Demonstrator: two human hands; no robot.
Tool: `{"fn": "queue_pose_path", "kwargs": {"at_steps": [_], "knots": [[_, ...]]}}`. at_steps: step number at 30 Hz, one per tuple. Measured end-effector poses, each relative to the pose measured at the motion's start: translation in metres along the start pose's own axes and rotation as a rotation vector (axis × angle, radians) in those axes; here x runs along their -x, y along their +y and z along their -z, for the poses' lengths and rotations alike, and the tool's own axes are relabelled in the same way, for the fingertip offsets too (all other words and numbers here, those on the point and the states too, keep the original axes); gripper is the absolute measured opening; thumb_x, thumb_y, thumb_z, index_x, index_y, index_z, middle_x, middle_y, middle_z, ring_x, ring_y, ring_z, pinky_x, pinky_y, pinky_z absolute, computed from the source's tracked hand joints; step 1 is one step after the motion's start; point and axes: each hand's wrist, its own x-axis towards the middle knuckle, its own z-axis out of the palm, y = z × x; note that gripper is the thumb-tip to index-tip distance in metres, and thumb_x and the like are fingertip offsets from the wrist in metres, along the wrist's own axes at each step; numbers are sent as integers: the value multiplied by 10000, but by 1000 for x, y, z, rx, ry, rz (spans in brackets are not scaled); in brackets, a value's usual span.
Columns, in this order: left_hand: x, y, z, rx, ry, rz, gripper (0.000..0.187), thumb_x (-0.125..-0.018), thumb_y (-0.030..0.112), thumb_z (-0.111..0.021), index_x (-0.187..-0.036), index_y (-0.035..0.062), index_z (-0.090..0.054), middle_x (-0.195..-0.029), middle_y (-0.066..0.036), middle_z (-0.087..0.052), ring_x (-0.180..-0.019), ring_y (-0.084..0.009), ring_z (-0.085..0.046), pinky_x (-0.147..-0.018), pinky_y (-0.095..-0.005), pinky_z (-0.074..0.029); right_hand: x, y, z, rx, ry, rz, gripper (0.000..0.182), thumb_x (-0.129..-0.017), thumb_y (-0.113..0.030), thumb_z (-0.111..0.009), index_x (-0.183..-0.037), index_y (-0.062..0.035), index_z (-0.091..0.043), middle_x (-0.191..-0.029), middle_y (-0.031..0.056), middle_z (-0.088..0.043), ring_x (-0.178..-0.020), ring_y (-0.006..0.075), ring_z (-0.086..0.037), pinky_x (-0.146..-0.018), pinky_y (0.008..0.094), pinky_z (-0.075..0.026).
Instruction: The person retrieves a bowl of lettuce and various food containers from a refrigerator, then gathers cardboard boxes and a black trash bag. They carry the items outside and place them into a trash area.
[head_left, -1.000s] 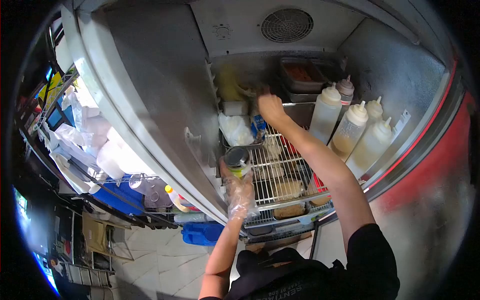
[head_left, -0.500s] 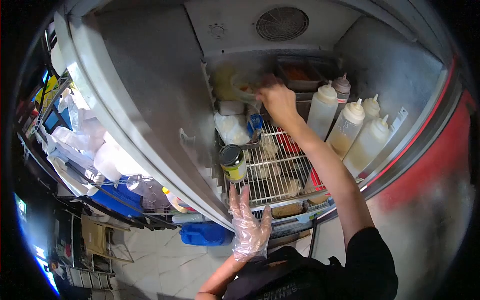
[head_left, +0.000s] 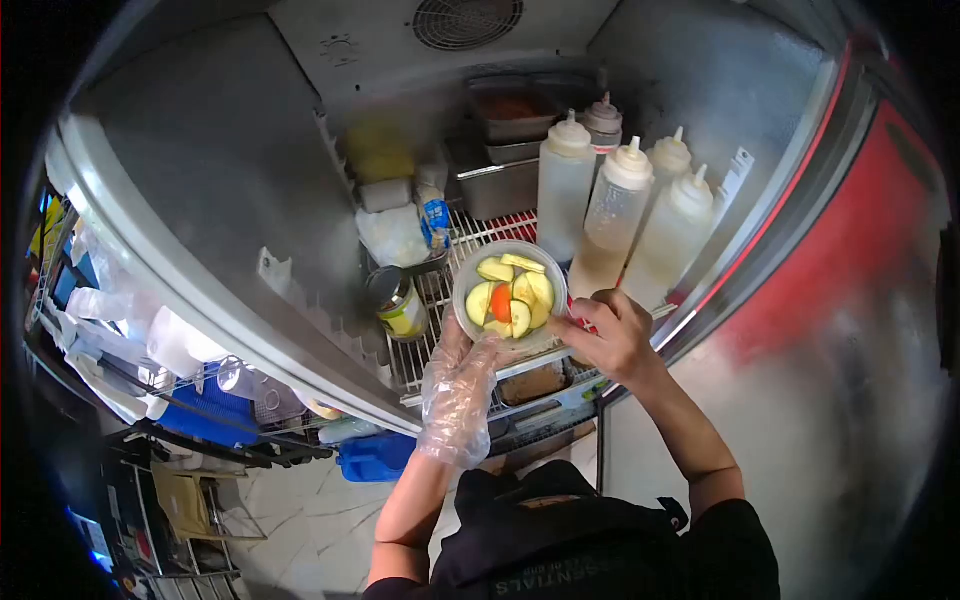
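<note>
1. Refrigerator [head_left: 230, 170]: steel interior, door swung open, fan grille [head_left: 468, 20] at the top. I stand in front of it, looking down over my arms.
2. Wire shelf [head_left: 470, 240]: white rack at mid-height, carrying most of the items below.
3. Squeeze bottles [head_left: 625, 215]: five in a cluster at the right of the shelf, pale contents, nozzle caps upright.
4. Steel pans [head_left: 500, 185]: stacked at the back of the shelf, the top one holding something red.
5. My left hand [head_left: 458, 390]: inside a loose clear plastic glove, raised under the left edge of the clear tub, fingers extended and touching its rim and underside; whether they grip it I cannot tell.
6. My right hand [head_left: 612, 335]: bare, fingers curled on the right edge of the clear tub, grasping it.
7. Clear tub [head_left: 510, 292]: round, lidded, held between my two hands just in front of the shelf, near the squeeze bottles. Inside, pale green wedges surround one orange-red piece.
8. White bag [head_left: 393, 235]: bunched plastic at the left of the shelf, below a small grey block.
9. Jar [head_left: 397, 302]: dark lid, yellow-green label, upright at the shelf's left front corner, just beside my gloved fingers but apart from them.
</note>
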Motion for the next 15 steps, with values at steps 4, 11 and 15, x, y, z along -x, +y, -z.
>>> {"fn": "queue_pose_path", "kwargs": {"at_steps": [4, 11, 15], "knots": [[2, -1, -1, -21, -17, 9, 539, -895, -20, -473, -1390, 74, -283, -1324, -115, -417, -1143, -204, -490, -891, -329, -498, 7, -2, 2, -20, 2, -42, 283, -524, -120, -708, -804, -159, -725, -798, -3, -560, -686, 172, -516, -522, 247, -445], [-8, -14, 26, -297, -37, 129, 485, -910, 93, -529, -1345, -9, -342, -1278, -144, -465, -1126, -235, -511, -961, -348, -449, 18, -4, -9, -167, -185, -210, 171, -580, -70, -684, -738, -118, -639, -815, -10, -545, -738, 174, -533, -574, 287, -476], [6, -16, 42, -649, 74, 96, 553, -887, 187, -583, -1349, 5, -340, -1289, -221, -438, -1102, -264, -533, -911, -328, -462, 47, 3, -33, -36, -398, -270, 194, -566, -70, -694, -747, -101, -634, -855, -10, -541, -797, 182, -544, -590, 285, -504]]}}
